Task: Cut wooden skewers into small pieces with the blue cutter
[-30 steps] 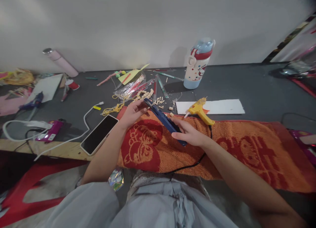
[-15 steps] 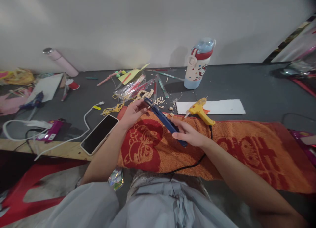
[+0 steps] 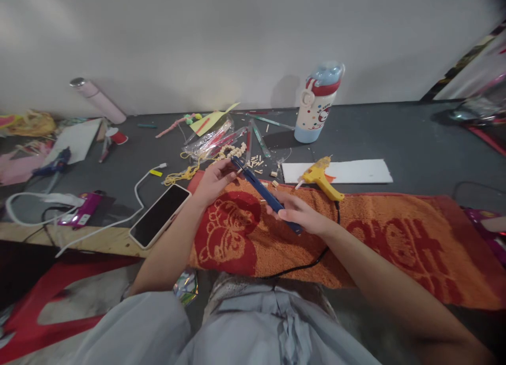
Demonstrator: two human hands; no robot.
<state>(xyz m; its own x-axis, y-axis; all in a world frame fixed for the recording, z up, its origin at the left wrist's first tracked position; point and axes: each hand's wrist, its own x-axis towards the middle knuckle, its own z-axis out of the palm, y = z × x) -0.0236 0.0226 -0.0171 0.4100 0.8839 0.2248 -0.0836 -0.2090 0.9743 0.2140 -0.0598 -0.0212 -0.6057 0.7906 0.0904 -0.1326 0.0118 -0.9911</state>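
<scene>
A long, narrow dark-blue tool point(image 3: 264, 192) is held slantwise above the orange and red towel point(image 3: 276, 249); its exact kind I cannot make out. My right hand point(image 3: 298, 212) is wrapped around its near end, thumb on top. At the far end, my left hand point(image 3: 217, 180) pinches a short pale stick point(image 3: 239, 170) against the tool. Just beyond the tool lie several small cut wooden pieces point(image 3: 256, 162) and a clump of pale pieces point(image 3: 233, 151). A yellow glue gun point(image 3: 321, 178) rests on a white board point(image 3: 361, 171), right of my right hand.
A phone point(image 3: 160, 216) and a white cable point(image 3: 139, 196) lie left of my left arm. Behind are plastic-wrapped pens point(image 3: 213, 141), yellow cord point(image 3: 182, 173) and an upright cartoon bottle point(image 3: 318, 104). A purple power strip point(image 3: 85, 209) and blue glue gun point(image 3: 57, 162) sit at left.
My right hand's fingers have shifted slightly on the blue tool, and its near end has moved a little up and right. The left hand stays nearly still.
</scene>
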